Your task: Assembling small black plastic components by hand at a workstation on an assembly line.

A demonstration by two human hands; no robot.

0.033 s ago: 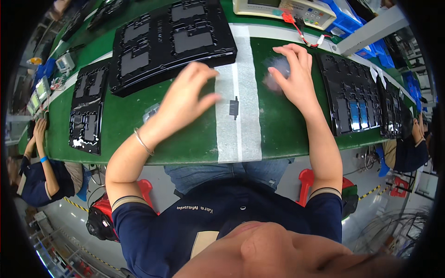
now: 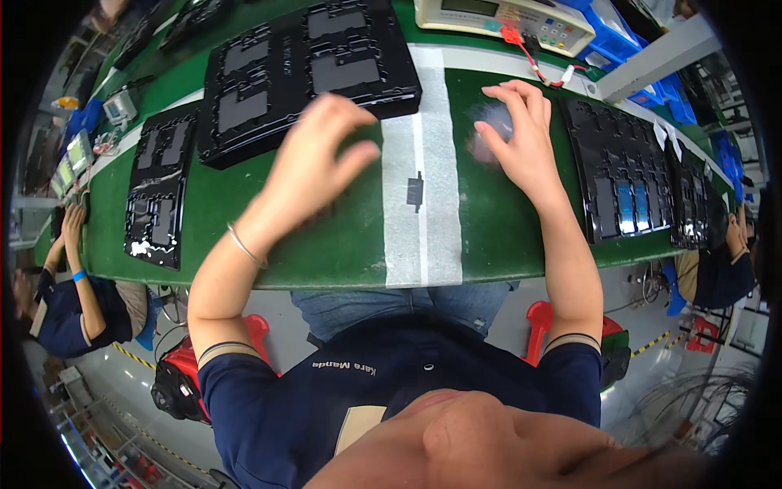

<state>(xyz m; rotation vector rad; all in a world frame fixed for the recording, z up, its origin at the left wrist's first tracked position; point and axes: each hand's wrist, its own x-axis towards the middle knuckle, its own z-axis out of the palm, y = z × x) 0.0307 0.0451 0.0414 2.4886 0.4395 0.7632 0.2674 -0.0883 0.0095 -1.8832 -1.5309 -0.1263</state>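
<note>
At the far left of the green table (image 2: 244, 236) lies a narrow black tray (image 2: 159, 196), and a larger black tray (image 2: 309, 73) sits beyond it, its moulded pockets holding flat grey plates. The left hand (image 2: 314, 167) hovers just in front of that larger tray, fingers (image 2: 346, 114) loosely curled and spread, holding nothing that shows. On the pale strip (image 2: 423, 204) down the table's middle lies a small dark part (image 2: 415, 191), apart from both hands. The right hand (image 2: 521, 134) rests on the table with its fingers (image 2: 509, 102) cupped over a blurred, pale, rounded thing (image 2: 487, 134), apparently a wad or cloth, though it is too smeared to be sure. It looks light and soft, likely to give under pressure, so a gentle pinch over the top should serve. Right of it stands another black tray (image 2: 623, 175) carrying blue pieces. A beige meter (image 2: 505, 20) sits at the back.
</note>
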